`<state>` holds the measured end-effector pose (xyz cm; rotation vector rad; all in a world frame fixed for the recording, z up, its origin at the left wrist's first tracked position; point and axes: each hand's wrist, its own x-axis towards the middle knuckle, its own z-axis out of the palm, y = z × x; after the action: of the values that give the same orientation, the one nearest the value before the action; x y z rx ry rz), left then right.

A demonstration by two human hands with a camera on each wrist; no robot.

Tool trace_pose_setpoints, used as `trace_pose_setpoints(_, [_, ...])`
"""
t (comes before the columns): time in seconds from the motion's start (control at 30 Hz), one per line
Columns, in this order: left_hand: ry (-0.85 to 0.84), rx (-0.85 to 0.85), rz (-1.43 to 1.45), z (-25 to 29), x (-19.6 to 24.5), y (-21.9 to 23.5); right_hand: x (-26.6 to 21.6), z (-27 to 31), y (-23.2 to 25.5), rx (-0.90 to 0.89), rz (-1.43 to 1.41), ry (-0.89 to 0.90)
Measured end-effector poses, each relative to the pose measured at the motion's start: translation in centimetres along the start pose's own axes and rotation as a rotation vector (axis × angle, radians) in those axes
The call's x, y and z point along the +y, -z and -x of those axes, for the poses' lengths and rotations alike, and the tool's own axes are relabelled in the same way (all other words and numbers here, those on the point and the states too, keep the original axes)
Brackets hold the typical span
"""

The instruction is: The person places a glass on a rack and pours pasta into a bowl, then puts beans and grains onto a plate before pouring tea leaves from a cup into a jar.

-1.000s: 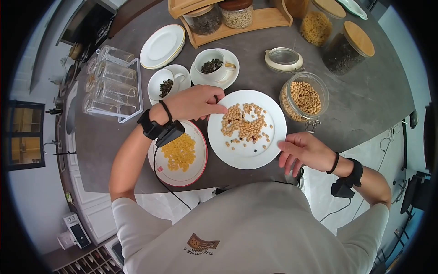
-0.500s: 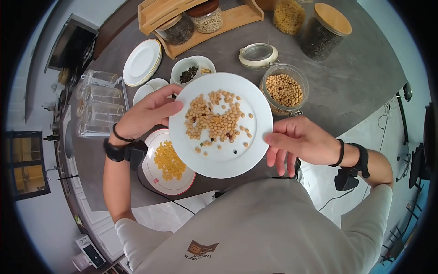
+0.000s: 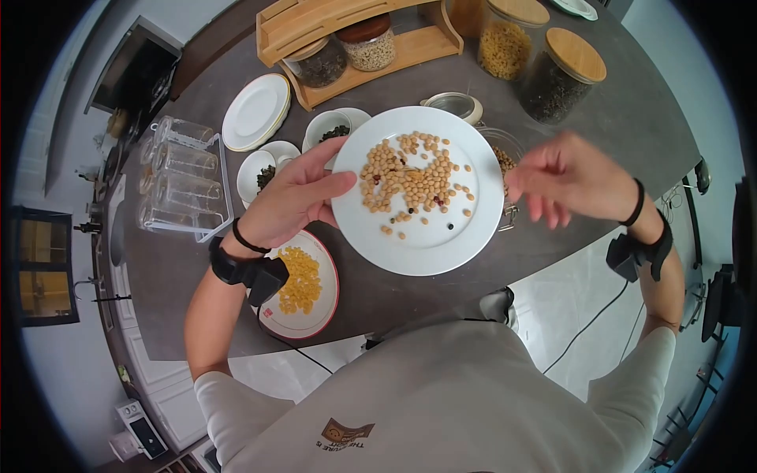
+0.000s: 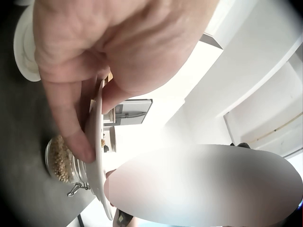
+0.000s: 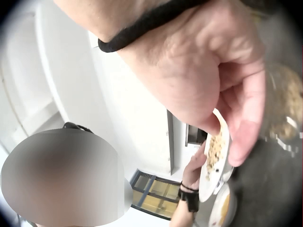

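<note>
My left hand (image 3: 296, 193) grips the left rim of a white plate (image 3: 402, 256), thumb on top and fingers beneath. The plate is raised above the table and carries pale beans (image 3: 414, 185), like soybeans, with a few dark ones among them. My right hand (image 3: 572, 177), blurred, hovers at the plate's right edge, fingers loosely bent; the right wrist view shows its thumb and fingers spread apart, the plate beyond. Behind the plate and right hand stands an open glass jar of beans (image 4: 60, 161), partly hidden in the head view, its clip lid (image 3: 453, 104) tipped back.
A red-rimmed plate (image 3: 326, 303) with yellow pieces lies at front left. Behind are cups (image 3: 254, 175) of dark dried leaves, stacked plates (image 3: 256, 110) and a rack of glasses (image 3: 189, 165). A wooden shelf (image 3: 394, 51) and lidded jars (image 3: 556, 83) stand at the back.
The plate was lifted off the table with both hands at its rim, then shifted right and away from the body toward the jar. The right hand has moved up and outward from the rim.
</note>
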<state>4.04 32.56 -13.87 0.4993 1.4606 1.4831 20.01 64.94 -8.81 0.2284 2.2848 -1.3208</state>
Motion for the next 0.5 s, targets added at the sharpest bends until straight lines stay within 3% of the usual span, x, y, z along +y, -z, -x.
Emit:
trace_pose_setpoints(0.07, [0.001, -0.022, 0.002, -0.5, 0.0, -0.3, -0.5, -0.6, 1.0, 0.188, 0.225, 0.154])
trace_pose_setpoints(0.17, [0.001, -0.031, 0.020, -1.1, 0.0, -0.8, -1.9, -2.2, 0.9, 0.301, 0.344, 0.568])
trace_pose_setpoints(0.27, [0.012, -0.030, 0.030, -1.8, -0.3, -0.7, -2.2, -6.0, -0.1, 0.304, 0.520, 0.949])
trace_pose_setpoints(0.37, [0.020, -0.018, 0.026, -2.1, -0.3, -0.8, -2.2, -9.6, -0.8, 0.288, 0.681, 1.136])
trace_pose_setpoints(0.5, [0.039, 0.001, 0.026, -2.1, 0.2, -1.1, -3.0, -11.0, -1.2, 0.152, 0.673, 1.045])
